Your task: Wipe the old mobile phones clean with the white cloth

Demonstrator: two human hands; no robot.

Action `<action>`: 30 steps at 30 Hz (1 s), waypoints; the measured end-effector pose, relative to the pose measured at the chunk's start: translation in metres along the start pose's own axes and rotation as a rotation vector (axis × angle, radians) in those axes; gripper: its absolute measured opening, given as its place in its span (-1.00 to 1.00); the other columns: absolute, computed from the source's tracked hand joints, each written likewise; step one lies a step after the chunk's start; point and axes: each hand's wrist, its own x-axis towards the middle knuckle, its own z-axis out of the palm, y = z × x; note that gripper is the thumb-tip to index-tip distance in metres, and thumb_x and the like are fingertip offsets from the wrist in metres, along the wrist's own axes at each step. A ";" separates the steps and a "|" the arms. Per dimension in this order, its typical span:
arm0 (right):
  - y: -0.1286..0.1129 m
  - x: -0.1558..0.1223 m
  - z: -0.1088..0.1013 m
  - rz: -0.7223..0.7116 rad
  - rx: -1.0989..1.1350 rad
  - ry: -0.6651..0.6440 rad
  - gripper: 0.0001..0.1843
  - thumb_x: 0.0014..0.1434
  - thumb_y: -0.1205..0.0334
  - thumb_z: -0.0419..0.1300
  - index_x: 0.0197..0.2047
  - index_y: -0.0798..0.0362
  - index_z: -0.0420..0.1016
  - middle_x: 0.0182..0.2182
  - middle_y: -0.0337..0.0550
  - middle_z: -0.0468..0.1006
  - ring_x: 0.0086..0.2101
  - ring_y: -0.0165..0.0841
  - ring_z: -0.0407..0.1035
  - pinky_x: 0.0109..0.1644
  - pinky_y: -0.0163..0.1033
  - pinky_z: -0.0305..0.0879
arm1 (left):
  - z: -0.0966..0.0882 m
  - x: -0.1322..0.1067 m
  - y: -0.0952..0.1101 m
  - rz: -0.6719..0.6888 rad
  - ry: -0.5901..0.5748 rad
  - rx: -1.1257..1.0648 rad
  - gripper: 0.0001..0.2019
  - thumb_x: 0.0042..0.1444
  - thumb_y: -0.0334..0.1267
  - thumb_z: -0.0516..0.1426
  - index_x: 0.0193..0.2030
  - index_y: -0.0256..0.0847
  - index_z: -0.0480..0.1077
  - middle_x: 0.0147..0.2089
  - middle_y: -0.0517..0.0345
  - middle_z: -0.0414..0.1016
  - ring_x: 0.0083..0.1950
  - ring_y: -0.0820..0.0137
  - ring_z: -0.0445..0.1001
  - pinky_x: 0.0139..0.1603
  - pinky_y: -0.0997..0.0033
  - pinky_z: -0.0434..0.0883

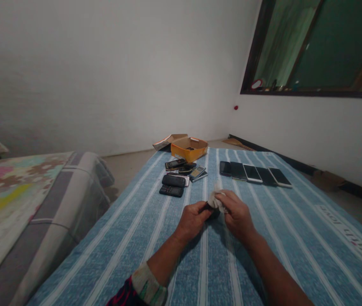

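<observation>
Near the middle of the cloth-covered surface my left hand (192, 221) is closed on a small dark phone (213, 212), mostly hidden by my fingers. My right hand (238, 214) pinches a crumpled white tissue (216, 199), pressed against the phone from above. Beyond my left hand lies a loose pile of older phones, with a black keypad phone (171, 191) at its near edge and a silver phone (197, 171) at its right. Farther right, several smartphones sit side by side in a row, among them a white-edged smartphone (279, 177).
An open orange cardboard box (185, 152) stands at the far edge behind the pile. Blue striped cloth (181, 280) covers the surface. To the left is a bed or couch with a patterned cover (12, 204). A window (321, 51) is in the right wall.
</observation>
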 end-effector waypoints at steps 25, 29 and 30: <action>-0.001 -0.009 0.024 -0.076 -0.289 0.076 -0.56 0.16 0.53 -0.02 0.03 0.09 0.49 -0.09 0.08 0.51 -0.03 -0.17 0.38 0.06 -0.04 0.37 | 0.000 0.001 -0.001 -0.016 0.003 -0.002 -0.83 0.01 -0.20 0.19 -0.41 -0.27 0.53 -0.46 0.18 0.47 -0.37 0.37 0.37 -0.27 0.40 0.30; 0.016 -0.015 0.019 0.103 -0.241 0.103 -0.46 0.07 0.58 -0.05 0.05 0.08 0.46 -0.17 0.01 0.52 -0.14 -0.25 0.44 -0.09 -0.19 0.44 | -0.001 0.001 -0.002 -0.060 0.013 -0.044 -0.85 -0.01 -0.24 0.20 -0.38 -0.27 0.55 -0.47 0.17 0.46 -0.39 0.39 0.37 -0.30 0.41 0.29; 0.019 -0.017 0.018 0.126 -0.217 0.114 -0.44 0.05 0.58 -0.06 0.06 0.06 0.46 -0.17 -0.01 0.52 -0.15 -0.27 0.44 -0.10 -0.21 0.44 | -0.001 0.001 -0.003 -0.069 0.019 -0.044 -0.84 -0.01 -0.24 0.20 -0.37 -0.28 0.55 -0.47 0.17 0.46 -0.39 0.39 0.37 -0.30 0.41 0.29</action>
